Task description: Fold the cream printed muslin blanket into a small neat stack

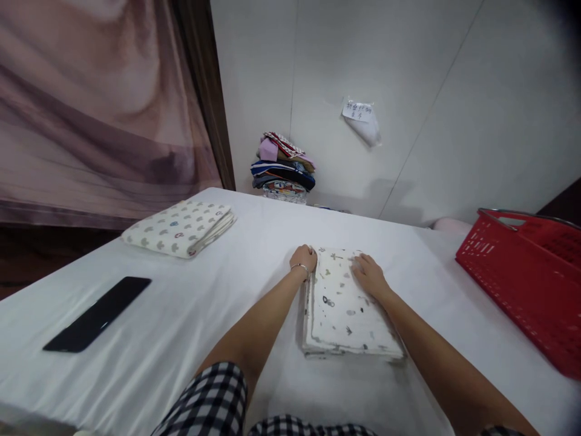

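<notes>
A folded white cloth (347,315) with small grey and green prints lies in front of me, its layers showing along the left and near edges. My left hand (304,259), with a thin bracelet at the wrist, is closed at the cloth's far left corner; its fingertips are partly hidden. Flat on top near the far right corner rests my right hand (370,275), fingers stretched over the fabric. Farther left is another folded cloth (177,229), cream with grey mushroom-like prints, and neither hand touches it.
A white-covered table (254,242) bears everything. At left lies a flat black phone-like slab (97,315). A red plastic basket (521,284) stands at right. Beyond the far edge rises a clothes pile (284,169); a bagged note (361,121) hangs on the wall, and a curtain (104,109) borders the left.
</notes>
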Available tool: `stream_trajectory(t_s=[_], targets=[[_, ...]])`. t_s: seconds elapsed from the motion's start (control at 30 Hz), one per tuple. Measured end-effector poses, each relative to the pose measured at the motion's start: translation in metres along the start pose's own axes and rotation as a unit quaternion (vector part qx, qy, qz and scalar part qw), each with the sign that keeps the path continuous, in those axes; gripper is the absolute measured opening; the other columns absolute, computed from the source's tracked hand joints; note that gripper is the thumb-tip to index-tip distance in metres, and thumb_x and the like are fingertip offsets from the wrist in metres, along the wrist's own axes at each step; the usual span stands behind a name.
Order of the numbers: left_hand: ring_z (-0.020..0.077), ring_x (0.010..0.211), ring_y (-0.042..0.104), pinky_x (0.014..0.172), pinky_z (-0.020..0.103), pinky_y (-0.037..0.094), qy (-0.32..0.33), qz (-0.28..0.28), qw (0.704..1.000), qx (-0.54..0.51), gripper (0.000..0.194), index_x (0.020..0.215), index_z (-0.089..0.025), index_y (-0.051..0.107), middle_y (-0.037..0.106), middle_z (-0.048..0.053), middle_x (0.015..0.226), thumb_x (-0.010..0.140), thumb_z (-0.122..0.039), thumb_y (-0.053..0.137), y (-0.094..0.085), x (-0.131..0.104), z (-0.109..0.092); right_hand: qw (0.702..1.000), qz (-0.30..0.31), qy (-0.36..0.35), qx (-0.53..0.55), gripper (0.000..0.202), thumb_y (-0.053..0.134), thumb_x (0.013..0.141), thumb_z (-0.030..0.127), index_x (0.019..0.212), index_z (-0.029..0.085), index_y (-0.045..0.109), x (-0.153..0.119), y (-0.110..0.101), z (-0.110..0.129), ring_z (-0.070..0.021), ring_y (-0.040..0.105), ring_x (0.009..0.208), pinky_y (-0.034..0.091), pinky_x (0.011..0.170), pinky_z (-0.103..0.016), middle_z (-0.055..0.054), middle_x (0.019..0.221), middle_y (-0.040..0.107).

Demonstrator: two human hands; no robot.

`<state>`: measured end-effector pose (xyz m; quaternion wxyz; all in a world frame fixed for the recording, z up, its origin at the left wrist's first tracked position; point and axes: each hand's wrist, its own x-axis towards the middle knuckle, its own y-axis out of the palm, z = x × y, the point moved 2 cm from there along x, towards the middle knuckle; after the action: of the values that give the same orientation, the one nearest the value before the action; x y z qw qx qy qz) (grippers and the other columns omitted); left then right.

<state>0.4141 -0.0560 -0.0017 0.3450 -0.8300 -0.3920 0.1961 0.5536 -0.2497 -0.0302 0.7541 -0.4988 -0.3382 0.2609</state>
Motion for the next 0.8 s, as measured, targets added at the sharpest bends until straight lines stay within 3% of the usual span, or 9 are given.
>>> stream_trajectory(t_s=[0.37, 0.57, 0.8], targets=[[0.0218, 0.085, 0.063, 0.071, 0.030, 0.045, -0.036, -0.018, 0.999, 0.012, 0.019, 0.075, -0.021, 0.059, 0.069, 0.007, 0.089, 0.082, -0.035, 0.048, -0.004, 0.006, 0.016, 0.999, 0.002, -0.034, 0.041, 0.042, 0.041, 0.088, 0.038, 0.122, 0.018, 0.057, -0.004, 0.009, -0.006, -0.0244, 0.034, 0.133, 0.032, 0.108, -0.041, -0.011, 0.141, 0.043], [0.0224, 0.088, 0.062, 0.072, 0.031, 0.045, -0.031, -0.032, 0.999, 0.011, 0.019, 0.085, -0.021, 0.058, 0.066, 0.010, 0.100, 0.081, -0.037, 0.051, 0.000, 0.016, 0.011, 0.999, -0.007, 0.013, 0.040, 0.047, 0.039, 0.089, 0.042, 0.127, 0.016, 0.053, 0.013, 0.007, -0.016, -0.0269, 0.031, 0.135, 0.032, 0.108, -0.043, -0.013, 0.144, 0.038], [0.0203, 0.084, 0.064, 0.069, 0.028, 0.045, -0.045, -0.002, 0.999, -0.024, 0.022, 0.079, -0.020, 0.066, 0.070, 0.008, 0.087, 0.082, -0.035, 0.050, 0.001, 0.028, 0.013, 0.997, 0.040, 0.046, 0.054, 0.053, 0.035, 0.092, 0.042, 0.134, 0.012, 0.048, 0.026, 0.012, -0.023, -0.0270, 0.036, 0.132, 0.034, 0.106, -0.042, -0.016, 0.143, 0.040]])
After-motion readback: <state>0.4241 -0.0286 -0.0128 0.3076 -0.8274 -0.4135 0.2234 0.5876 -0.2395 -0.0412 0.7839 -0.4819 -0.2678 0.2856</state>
